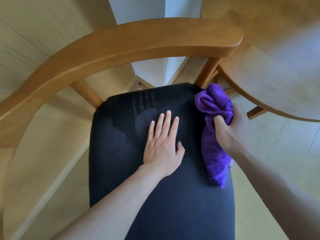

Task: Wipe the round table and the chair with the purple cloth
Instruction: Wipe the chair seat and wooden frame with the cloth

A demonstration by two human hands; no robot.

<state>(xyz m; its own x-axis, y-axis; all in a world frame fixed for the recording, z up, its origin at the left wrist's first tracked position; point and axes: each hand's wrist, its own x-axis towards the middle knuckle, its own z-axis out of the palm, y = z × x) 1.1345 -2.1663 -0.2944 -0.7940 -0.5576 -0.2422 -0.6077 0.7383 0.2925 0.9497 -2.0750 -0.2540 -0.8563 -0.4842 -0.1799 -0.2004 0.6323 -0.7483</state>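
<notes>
The chair (121,47) fills most of the view: its curved wooden back rail sweeps from nine o'clock up through twelve and ends at about one o'clock, with two wooden spindles dropping to the dark seat (121,161) that runs from the centre down to six o'clock.

The left forearm enters from seven o'clock and angles up toward the centre. The left hand (163,144) lies palm down and flat on the seat, its fingers (167,122) straight and close together, pointing toward twelve o'clock, and the thumb spread out toward three o'clock. It grips nothing. Just beyond the fingertips, toward eleven o'clock, the seat fabric shows a faint mark shaped like a hand with finger streaks.

Just beside that hand, at three o'clock from it, the purple cloth (213,153) is bunched into a long wad along the right edge of the seat. Its upper end is crumpled near the right spindle and its lower end trails toward five o'clock, lying on the seat edge.

The right forearm comes in from four o'clock. The right hand (232,127) is curled round the upper part of the cloth, thumb pressed into the folds on the near side, fingers wrapped behind and mostly hidden.

At two o'clock the wooden round bench (277,66) curves over the pale floor, its edge passing close to the right hand.
</notes>
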